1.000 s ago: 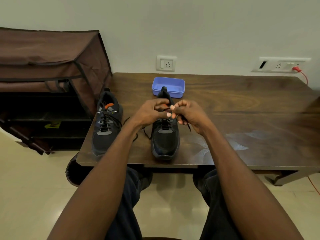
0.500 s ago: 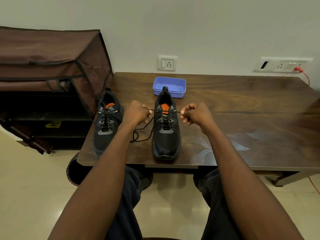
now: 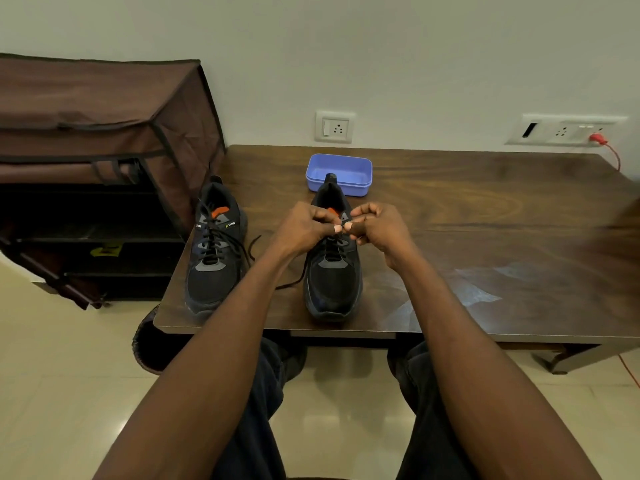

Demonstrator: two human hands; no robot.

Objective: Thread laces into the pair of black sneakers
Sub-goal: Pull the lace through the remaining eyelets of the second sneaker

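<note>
Forearms of yours run up from the bottom of the frame, over dark trousers and a pale tiled floor, to the middle of the picture. Your left hand and right hand meet, fingertips almost touching, above the upper eyelets of the right-hand sneaker. Each grip is curled tight and seems to pinch the black lace between thumb and fingers, though the strand inside the fingers is too thin to make out. A loose run of that lace trails from the shoe's left side onto the wooden surface. This sneaker stands near the front edge, toe toward you, its lower eyelets already threaded. The second sneaker stands well apart at center left of the frame, fully laced, with one lace end lying on the wood beside it. Just beyond the heel of the sneaker you are working on sits a blue plastic tray. At upper left stands a brown fabric shoe rack, and on the wall behind are a socket and a switch panel with a red plug
</note>
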